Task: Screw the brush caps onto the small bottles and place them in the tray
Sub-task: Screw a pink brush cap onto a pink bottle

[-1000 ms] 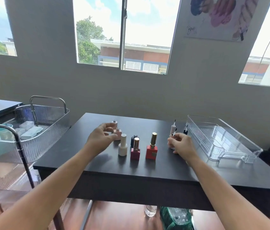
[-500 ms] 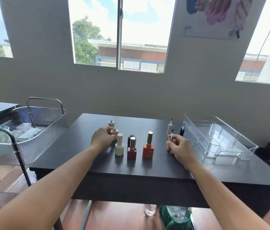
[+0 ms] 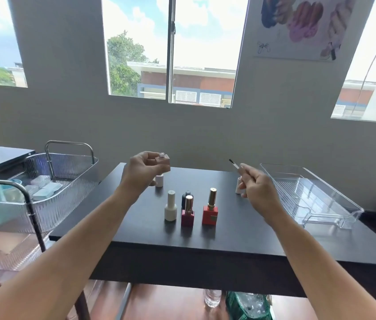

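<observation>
Pink bottle (image 3: pixel 163 160) and brush cap (image 3: pixel 235 165) are now lifted off the desk (image 3: pixel 240 232).
My left hand (image 3: pixel 139 170) grips the open bottle and my right hand (image 3: pixel 259 192) pinches the cap, still apart. Screwing likely comes next, with the tray (image 3: pixel 316 195) at my right.

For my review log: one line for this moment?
left hand holds uncapped bottle | right hand holds brush cap | apart, above table

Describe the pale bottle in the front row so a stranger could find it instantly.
Look at the dark table below the windows. Near its middle stand three capped bottles in a row; the cream bottle is leftmost. It alone is round and pale with a matching cap, whereas the magenta bottle and red bottle have square bodies and gold caps.
</observation>
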